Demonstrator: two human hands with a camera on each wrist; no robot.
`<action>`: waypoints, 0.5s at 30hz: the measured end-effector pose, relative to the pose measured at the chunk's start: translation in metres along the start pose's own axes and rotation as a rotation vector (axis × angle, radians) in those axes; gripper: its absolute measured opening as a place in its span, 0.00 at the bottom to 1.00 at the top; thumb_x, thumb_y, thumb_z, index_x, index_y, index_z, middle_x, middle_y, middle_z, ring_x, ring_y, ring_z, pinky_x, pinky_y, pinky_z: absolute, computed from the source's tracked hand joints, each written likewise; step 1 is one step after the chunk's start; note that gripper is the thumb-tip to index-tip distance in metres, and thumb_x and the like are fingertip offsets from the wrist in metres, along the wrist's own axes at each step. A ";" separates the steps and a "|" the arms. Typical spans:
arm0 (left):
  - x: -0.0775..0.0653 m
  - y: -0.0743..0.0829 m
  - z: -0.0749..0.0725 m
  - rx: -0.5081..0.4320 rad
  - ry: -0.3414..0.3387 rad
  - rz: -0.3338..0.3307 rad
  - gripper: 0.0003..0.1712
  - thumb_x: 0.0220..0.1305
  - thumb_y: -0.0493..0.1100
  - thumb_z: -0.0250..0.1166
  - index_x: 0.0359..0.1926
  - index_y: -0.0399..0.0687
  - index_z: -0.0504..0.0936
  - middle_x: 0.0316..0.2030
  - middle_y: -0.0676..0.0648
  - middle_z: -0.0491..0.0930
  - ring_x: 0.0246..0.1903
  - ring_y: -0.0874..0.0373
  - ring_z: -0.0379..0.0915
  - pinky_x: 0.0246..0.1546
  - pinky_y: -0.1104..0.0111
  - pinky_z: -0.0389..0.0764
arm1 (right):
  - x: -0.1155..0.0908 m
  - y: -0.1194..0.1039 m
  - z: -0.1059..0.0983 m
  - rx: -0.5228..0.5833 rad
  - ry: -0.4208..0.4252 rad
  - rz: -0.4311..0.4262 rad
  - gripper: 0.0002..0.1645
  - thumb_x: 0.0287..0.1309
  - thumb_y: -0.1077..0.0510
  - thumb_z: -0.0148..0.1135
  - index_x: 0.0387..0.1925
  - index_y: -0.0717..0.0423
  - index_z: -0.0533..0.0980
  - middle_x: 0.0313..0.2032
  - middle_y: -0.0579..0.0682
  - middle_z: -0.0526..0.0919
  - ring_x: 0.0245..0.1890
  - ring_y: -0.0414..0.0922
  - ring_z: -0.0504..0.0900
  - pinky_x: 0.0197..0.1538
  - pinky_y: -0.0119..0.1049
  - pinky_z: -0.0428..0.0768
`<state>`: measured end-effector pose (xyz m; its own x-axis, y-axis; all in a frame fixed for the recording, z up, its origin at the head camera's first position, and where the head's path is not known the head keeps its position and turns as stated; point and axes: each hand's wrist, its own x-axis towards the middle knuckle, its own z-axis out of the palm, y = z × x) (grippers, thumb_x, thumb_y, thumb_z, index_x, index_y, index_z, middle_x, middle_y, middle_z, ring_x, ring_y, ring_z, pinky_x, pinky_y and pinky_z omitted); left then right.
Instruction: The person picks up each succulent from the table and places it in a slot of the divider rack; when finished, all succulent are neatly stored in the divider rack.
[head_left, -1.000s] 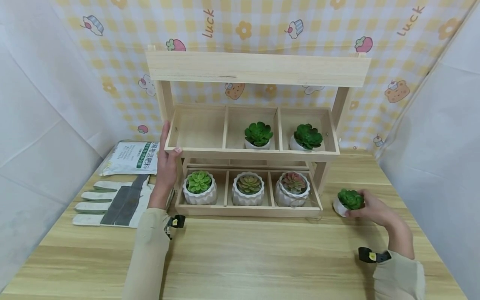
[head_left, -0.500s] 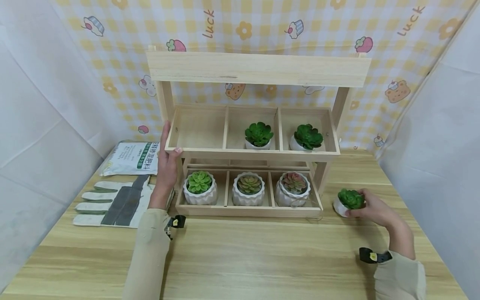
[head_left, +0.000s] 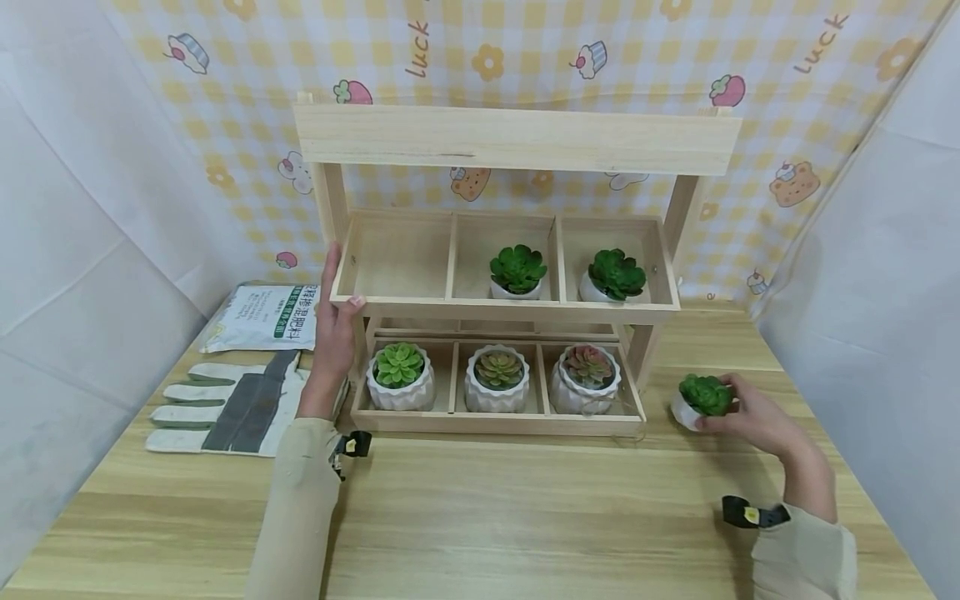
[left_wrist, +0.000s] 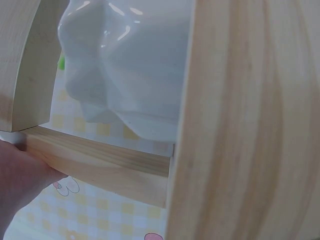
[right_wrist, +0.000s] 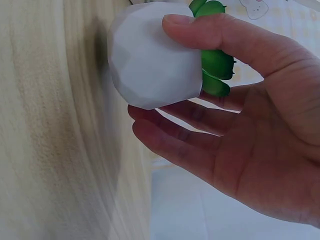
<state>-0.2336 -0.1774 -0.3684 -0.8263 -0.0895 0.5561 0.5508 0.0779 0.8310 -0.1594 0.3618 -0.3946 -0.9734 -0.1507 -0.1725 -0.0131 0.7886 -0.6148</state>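
My right hand (head_left: 756, 415) holds a small potted succulent (right_wrist: 155, 57) to the right of the wooden plant stand (head_left: 517, 137). The thumb lies on the faceted white pot and the fingers curl behind it; its green leaves (head_left: 705, 395) point up. In the right wrist view the pot's base is close to the table surface. My left hand (head_left: 335, 333) grips the left end of the stand's upper tray (head_left: 510, 310), thumb at the front corner and fingers along the side. Two dark green succulents (head_left: 517, 268) stand in that tray's middle and right compartments; the left one holds nothing.
The lower tray (head_left: 495, 425) holds three ribbed white pots, with a light green (head_left: 399, 364), an olive (head_left: 498, 368) and a reddish succulent (head_left: 588, 367). At left lie a work glove (head_left: 247, 408) and a white printed bag (head_left: 258, 317). A patterned cloth (head_left: 787, 108) hangs behind.
My right hand has shifted slightly to the right and up with the potted succulent, which tilts a little differently. The left hand and the stand stay where they were.
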 end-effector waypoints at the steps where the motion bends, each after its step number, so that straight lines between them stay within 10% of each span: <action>1: 0.000 0.000 0.000 -0.001 -0.001 0.000 0.41 0.59 0.39 0.48 0.73 0.61 0.47 0.70 0.56 0.47 0.66 0.51 0.49 0.61 0.55 0.57 | -0.001 0.000 -0.001 0.002 0.004 0.001 0.45 0.48 0.50 0.69 0.57 0.73 0.57 0.47 0.68 0.72 0.44 0.58 0.74 0.39 0.42 0.73; 15: 0.000 -0.002 0.000 -0.039 -0.005 0.021 0.41 0.59 0.39 0.49 0.73 0.62 0.48 0.70 0.55 0.49 0.66 0.50 0.50 0.59 0.57 0.59 | -0.007 -0.011 -0.010 -0.008 0.046 -0.058 0.42 0.48 0.53 0.69 0.56 0.71 0.59 0.45 0.66 0.74 0.45 0.62 0.74 0.38 0.43 0.73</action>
<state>-0.2347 -0.1776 -0.3697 -0.8151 -0.0834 0.5733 0.5720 0.0414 0.8192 -0.1544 0.3604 -0.3788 -0.9804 -0.1690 -0.1013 -0.0715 0.7842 -0.6164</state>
